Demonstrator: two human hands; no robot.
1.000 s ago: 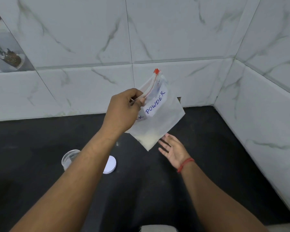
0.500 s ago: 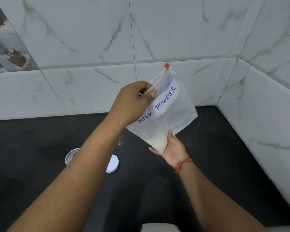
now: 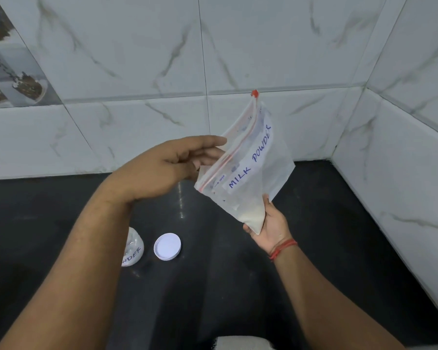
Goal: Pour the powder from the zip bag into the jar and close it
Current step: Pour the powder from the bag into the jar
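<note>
Zip bag [image 3: 248, 170], jar [image 3: 133, 250], lid [image 3: 167, 246]: one each

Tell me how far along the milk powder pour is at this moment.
Done: the white lid is off, lying on the black counter beside the jar. In hand: the right hand cradles the powder-filled corner of the zip bag; the left hand is at its red zip edge. Whether the zip is open is unclear. Left: pouring and closing the jar.
</note>
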